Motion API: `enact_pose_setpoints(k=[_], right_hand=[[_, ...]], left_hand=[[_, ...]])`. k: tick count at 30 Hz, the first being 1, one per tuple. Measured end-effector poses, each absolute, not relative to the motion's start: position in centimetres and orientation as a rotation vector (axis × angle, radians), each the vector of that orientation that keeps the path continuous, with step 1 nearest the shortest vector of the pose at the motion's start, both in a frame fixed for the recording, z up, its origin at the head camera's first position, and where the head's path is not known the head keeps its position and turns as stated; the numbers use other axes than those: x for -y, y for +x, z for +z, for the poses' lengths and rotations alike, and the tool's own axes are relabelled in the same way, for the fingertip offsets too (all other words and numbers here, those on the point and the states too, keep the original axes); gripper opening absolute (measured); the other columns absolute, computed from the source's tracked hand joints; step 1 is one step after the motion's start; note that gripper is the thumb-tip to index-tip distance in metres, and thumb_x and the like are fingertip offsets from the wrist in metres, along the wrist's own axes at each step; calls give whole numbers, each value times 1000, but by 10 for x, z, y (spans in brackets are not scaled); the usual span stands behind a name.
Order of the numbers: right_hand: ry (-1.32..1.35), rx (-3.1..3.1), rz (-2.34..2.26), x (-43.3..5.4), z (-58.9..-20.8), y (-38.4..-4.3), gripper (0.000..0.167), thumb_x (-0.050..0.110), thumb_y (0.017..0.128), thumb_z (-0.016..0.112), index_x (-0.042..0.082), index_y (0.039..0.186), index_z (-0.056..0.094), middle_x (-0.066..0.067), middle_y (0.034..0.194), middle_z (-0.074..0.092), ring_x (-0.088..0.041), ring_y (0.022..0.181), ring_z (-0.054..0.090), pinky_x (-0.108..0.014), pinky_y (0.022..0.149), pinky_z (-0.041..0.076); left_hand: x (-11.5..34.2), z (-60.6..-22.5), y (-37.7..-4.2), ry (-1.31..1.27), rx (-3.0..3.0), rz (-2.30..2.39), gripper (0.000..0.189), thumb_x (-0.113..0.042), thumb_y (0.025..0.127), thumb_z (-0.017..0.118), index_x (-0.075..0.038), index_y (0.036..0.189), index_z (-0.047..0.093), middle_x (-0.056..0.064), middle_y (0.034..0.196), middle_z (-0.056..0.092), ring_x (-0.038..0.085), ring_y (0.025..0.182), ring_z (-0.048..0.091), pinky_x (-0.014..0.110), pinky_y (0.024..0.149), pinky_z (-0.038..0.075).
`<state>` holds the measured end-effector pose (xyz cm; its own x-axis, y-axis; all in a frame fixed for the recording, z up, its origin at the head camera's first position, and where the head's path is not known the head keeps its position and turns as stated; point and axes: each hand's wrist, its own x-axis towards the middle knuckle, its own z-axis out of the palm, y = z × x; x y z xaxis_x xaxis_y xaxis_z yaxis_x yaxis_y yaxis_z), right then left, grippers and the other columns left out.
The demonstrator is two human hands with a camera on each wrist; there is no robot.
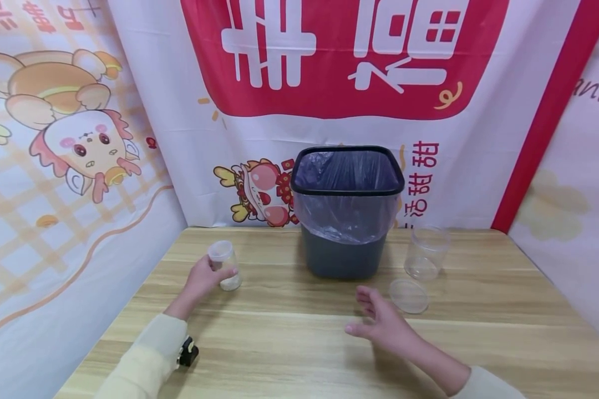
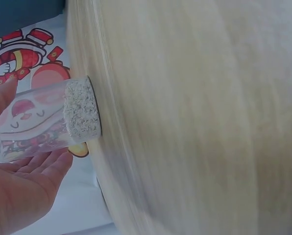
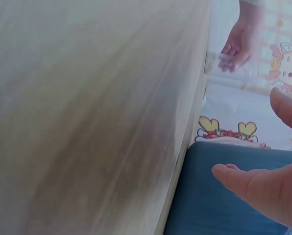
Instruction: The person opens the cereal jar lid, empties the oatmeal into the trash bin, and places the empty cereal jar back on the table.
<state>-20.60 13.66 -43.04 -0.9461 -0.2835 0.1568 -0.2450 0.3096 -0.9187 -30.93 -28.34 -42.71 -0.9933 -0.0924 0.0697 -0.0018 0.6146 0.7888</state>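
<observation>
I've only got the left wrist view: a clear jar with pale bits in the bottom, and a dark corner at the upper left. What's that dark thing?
Observer: From the head view, it's a bin lined with a see-through bag.
Operator: Is the right hand on my jar too?
Observer: No, the right hand is off to the other side, holding nothing.
Operator: Anything else beside the bin?
Observer: Yes, a second clear container stands to its right in the head view, with a clear round lid lying in front of it.
</observation>
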Motion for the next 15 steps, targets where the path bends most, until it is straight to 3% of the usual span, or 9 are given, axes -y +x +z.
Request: enact_pose_setpoints(k=[15], right_hand=[[-552, -2455, -1760, -122, -428, -199, 82, 12, 76, 82, -11, 139, 35, -31, 136, 46, -41, 128, 44, -47, 107, 34]], left_hand=[[278, -432, -308, 73, 2717, -1274, 68, -26, 81, 78, 11, 129, 47, 31, 125, 55, 43, 116, 52, 53, 99, 41]])
